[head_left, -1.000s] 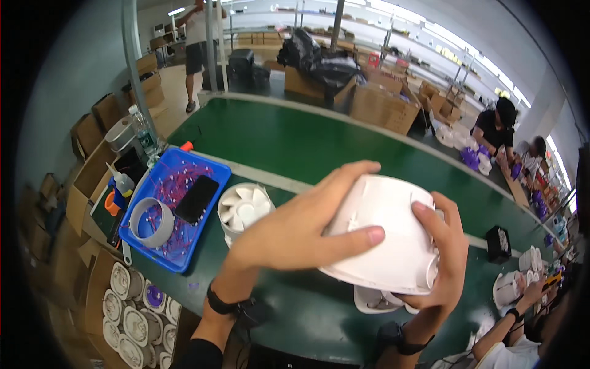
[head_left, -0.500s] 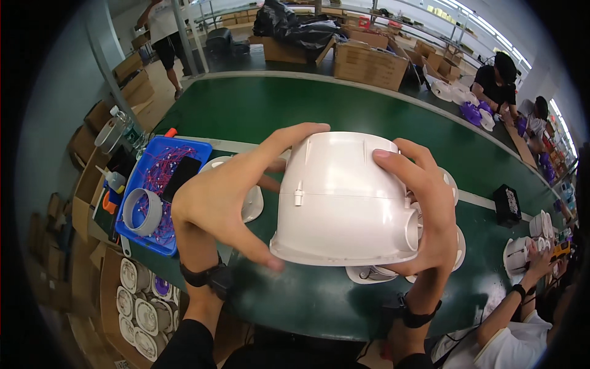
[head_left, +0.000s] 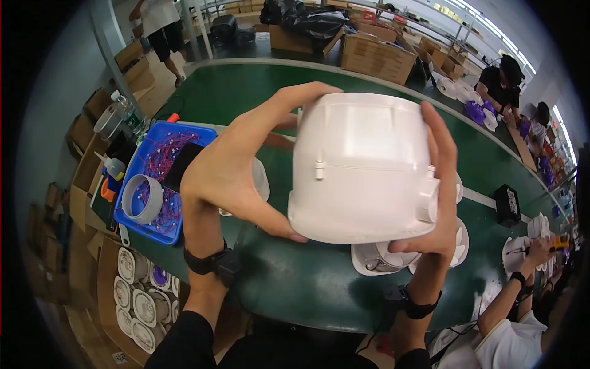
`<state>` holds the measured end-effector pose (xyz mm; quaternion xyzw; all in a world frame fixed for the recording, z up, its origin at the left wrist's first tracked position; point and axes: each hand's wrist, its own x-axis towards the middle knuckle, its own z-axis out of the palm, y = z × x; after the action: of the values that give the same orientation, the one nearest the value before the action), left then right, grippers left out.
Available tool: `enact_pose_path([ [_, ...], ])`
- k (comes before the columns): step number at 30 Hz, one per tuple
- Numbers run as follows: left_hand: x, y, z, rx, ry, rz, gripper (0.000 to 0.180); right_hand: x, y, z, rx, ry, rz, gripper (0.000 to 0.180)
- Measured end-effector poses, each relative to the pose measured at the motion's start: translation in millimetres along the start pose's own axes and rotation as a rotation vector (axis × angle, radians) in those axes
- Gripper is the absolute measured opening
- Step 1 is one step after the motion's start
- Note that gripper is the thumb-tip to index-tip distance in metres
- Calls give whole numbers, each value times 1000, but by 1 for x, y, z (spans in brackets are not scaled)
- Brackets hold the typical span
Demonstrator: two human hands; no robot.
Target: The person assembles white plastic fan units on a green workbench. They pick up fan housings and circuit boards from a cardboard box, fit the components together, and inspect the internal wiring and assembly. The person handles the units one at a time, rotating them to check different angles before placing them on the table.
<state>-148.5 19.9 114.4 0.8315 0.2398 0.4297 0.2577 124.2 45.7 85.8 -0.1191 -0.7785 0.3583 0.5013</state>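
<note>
A glossy white plastic housing (head_left: 362, 172), domed with a wide rim along its bottom and a short round spout on its right side, is held up above the green table (head_left: 276, 283). My left hand (head_left: 236, 166) grips its left side, thumb at the lower rim and fingers at the top edge. Around the right side wraps my right hand (head_left: 442, 184), its fingers reaching up the far side and thumb under the rim. More white housing parts (head_left: 378, 258) lie on the table behind and below it, partly hidden.
To the left, a blue tray (head_left: 166, 237) holds red wires, a grey ring (head_left: 142, 200) and a black phone-like slab (head_left: 182, 166). A carton (head_left: 110, 289) of white units stands at lower left. A black box (head_left: 507, 206) sits at right, near a co-worker's hand (head_left: 539, 252) with a yellow tool.
Both hands have raised the white housing and shifted it slightly right, turning it a little. More of the parts beneath it now show.
</note>
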Motion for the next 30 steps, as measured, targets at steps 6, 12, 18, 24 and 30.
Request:
enact_pose_path([
  [6,9,-3,9,54,0,90,130,-5,3,6,44,228,-68,152],
  [12,6,-2,2,66,77,143,129,4,-6,25,46,418,-46,142],
  [18,13,-18,9,83,132,124,131,11,-3,34,-134,504,-107,131],
  [24,19,-23,32,113,130,113,126,6,1,30,-340,434,-65,126],
  [30,13,-15,28,-3,122,8,114,5,13,23,-442,299,-209,122],
])
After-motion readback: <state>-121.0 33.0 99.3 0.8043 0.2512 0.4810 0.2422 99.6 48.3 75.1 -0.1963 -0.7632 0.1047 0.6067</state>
